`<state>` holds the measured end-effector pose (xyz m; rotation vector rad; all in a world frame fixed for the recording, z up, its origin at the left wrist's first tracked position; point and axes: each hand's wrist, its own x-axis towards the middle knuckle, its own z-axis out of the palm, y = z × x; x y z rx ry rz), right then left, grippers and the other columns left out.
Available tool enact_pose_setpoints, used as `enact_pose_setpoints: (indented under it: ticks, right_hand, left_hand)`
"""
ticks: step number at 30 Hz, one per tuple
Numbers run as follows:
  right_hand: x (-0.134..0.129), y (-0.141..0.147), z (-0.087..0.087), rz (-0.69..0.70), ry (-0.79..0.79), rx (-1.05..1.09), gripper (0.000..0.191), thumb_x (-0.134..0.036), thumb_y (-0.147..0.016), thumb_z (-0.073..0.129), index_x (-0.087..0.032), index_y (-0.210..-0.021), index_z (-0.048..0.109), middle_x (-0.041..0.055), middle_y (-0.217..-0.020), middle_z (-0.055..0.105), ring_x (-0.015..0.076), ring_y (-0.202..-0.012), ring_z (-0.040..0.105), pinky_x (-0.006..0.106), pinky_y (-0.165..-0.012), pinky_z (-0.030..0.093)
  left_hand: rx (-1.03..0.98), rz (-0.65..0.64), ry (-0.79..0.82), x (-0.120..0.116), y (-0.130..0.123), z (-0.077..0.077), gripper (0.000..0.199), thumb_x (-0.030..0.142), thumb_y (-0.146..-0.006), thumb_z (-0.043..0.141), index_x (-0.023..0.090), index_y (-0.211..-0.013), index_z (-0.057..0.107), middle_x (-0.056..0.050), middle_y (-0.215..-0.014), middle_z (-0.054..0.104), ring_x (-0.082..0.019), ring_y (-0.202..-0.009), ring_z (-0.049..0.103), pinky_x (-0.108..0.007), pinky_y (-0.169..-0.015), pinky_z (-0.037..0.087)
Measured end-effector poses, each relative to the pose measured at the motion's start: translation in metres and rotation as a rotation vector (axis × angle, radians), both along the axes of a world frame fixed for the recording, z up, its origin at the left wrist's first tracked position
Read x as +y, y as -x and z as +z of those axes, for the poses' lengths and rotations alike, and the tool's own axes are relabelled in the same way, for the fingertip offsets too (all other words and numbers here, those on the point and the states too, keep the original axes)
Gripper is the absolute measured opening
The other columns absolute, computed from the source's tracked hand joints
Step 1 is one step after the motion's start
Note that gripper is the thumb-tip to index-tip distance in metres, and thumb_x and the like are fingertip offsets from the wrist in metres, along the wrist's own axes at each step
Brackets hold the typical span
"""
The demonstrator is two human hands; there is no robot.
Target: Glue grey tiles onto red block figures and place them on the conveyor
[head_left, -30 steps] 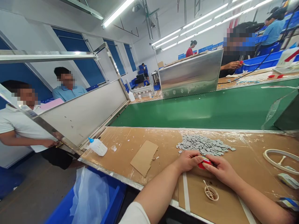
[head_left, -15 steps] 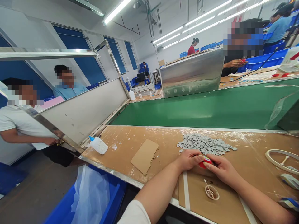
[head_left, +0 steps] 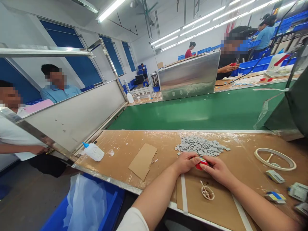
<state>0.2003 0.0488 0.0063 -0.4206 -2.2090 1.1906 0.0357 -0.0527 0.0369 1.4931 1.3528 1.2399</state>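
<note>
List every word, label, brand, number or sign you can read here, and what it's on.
No text is readable.
White bottle with blue tip: faint marks, too blurred to read.
White container across the green belt: red mark, no legible letters.
Red piece in left hand and right hand: no legible lettering.

Plastic bag [head_left: 88,202] in blue bin [head_left: 112,207]; ceiling lights [head_left: 111,11] lit.

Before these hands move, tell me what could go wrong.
The red piece, held between the left hand and right hand, might slip.
The cup stands between the forearms with a stick poking over its rim; a dropping arm could tip it.
The gray pieces, loosely heaped just beyond the hands, could get scattered by a forward nudge.
</note>
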Motion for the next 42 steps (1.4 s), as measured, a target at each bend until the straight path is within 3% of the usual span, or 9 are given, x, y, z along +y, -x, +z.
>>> enact_pose_setpoints:
  ticks: [15,32,42]
  right_hand:
    - [-0.005,0.001,0.010,-0.019,-0.014,0.018,0.069,-0.083,-0.085,0.054,-0.021,-0.059,0.041,-0.0033,-0.057,0.038,0.0133,-0.059,0.035,0.028,-0.056,0.029]
    - [-0.004,0.007,0.013,0.041,0.049,0.050,0.054,-0.064,-0.084,0.062,-0.022,-0.063,0.036,-0.0047,-0.060,0.033,0.0121,-0.061,0.029,0.027,-0.057,0.025]
    - [-0.003,0.007,0.017,0.036,0.075,0.015,0.057,-0.067,-0.081,0.064,-0.022,-0.061,0.035,-0.0056,-0.060,0.031,0.0111,-0.060,0.027,0.027,-0.057,0.022]
  left_hand:
    - [0.017,0.022,0.001,-0.001,-0.003,0.009,0.076,0.094,-0.080,0.050,0.018,-0.070,0.050,0.003,-0.068,0.043,-0.013,-0.069,0.038,-0.028,-0.067,0.031]
    - [0.068,0.038,0.011,0.001,0.001,0.012,0.078,0.097,-0.079,0.045,0.020,-0.068,0.044,0.003,-0.068,0.038,-0.014,-0.068,0.034,-0.029,-0.065,0.028]
    - [0.090,0.044,0.016,0.003,0.002,0.014,0.077,0.095,-0.080,0.045,0.019,-0.069,0.046,0.003,-0.068,0.041,-0.014,-0.067,0.035,-0.028,-0.065,0.030]
